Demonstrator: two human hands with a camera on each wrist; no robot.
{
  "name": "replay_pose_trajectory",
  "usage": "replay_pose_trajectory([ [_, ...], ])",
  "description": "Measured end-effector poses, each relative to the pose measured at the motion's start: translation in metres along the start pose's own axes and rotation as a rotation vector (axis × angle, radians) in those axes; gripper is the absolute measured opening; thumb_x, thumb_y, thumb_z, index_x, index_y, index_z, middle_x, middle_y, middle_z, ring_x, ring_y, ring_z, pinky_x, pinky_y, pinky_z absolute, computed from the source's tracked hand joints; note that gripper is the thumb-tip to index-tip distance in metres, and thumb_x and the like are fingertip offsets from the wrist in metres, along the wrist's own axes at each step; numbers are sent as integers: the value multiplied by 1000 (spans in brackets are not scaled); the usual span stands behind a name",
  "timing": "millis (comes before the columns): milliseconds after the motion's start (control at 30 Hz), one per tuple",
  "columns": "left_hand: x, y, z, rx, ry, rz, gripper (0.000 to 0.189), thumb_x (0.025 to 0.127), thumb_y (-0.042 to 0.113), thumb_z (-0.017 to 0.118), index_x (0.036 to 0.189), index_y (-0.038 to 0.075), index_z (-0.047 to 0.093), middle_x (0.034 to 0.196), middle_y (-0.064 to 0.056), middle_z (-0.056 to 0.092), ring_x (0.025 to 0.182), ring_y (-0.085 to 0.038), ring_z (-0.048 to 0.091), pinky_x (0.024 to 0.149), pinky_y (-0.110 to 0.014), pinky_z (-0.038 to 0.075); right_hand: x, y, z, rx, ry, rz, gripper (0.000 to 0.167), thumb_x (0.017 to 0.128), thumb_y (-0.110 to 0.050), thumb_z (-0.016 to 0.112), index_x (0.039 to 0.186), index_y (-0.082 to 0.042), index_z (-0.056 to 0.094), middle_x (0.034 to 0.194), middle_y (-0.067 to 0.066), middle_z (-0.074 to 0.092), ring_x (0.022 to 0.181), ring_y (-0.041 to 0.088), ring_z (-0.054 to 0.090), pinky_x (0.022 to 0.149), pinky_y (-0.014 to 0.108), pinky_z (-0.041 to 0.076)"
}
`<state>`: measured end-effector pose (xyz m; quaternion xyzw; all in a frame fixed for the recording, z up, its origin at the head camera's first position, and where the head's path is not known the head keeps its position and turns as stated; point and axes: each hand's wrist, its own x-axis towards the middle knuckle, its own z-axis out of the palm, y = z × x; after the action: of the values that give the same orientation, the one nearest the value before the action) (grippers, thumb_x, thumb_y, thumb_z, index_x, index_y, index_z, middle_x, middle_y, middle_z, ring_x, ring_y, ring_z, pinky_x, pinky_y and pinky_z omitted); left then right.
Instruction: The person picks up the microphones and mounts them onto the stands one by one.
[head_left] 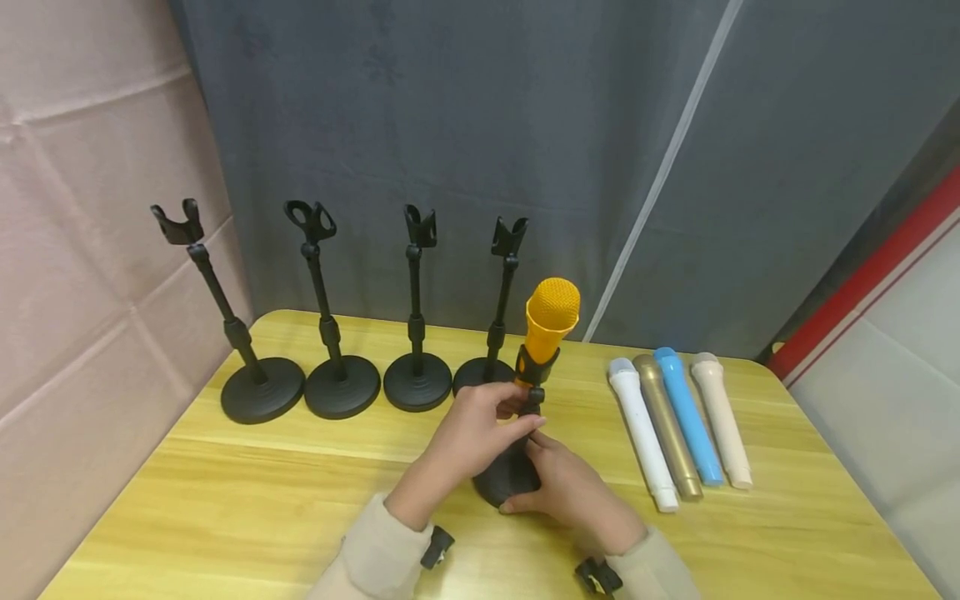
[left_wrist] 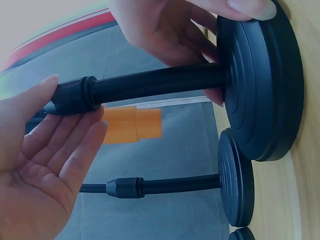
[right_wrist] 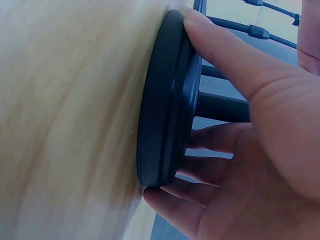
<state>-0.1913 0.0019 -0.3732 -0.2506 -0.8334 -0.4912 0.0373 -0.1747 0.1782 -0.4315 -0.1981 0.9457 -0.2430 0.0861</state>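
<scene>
An orange-yellow microphone point(head_left: 552, 321) sits head up in the clip of a black desktop microphone stand point(head_left: 504, 482). My left hand point(head_left: 468, 429) grips this stand's pole below the clip, thumb on one side and fingers on the other; in the left wrist view they wrap the pole's collar point(left_wrist: 77, 96). Low down, my right hand point(head_left: 577, 487) holds the round base point(right_wrist: 167, 105) by its rim, with thumb and fingers spread around it. The microphone's lower handle point(left_wrist: 132, 125) hangs behind the pole in the left wrist view. Whether the base lies fully flat cannot be told.
Several black stands with unfilled clips line the table's back, from the far left stand point(head_left: 262, 390) to one just behind my left hand. To the right lie a white microphone point(head_left: 645, 437), a gold one point(head_left: 670, 433), a blue one point(head_left: 690, 421) and a beige one point(head_left: 722, 421).
</scene>
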Motion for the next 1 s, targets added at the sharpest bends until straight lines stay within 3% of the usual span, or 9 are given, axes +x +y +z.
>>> replay_pose_trajectory([
  [400,1,-4,3,26,-82,33,23,99,28,66,117,15,72,114,0,73,103,-14,73,89,-29,61,1,2,1,-23,3,-4,96,72,-46,90,146,1,50,151,18,51,127,34,61,104,51,51],
  [733,0,-5,5,-12,28,76,21,100,32,65,107,17,78,105,4,77,104,-10,72,91,-30,60,1,0,-1,-7,0,0,104,72,-47,90,151,3,43,155,18,46,131,34,59,106,51,50],
  [1000,0,-5,8,0,77,87,21,100,36,63,96,20,76,92,7,75,87,-5,69,80,-23,58,1,1,-1,-6,-9,8,104,72,-47,90,150,3,43,155,18,46,133,34,57,108,50,49],
])
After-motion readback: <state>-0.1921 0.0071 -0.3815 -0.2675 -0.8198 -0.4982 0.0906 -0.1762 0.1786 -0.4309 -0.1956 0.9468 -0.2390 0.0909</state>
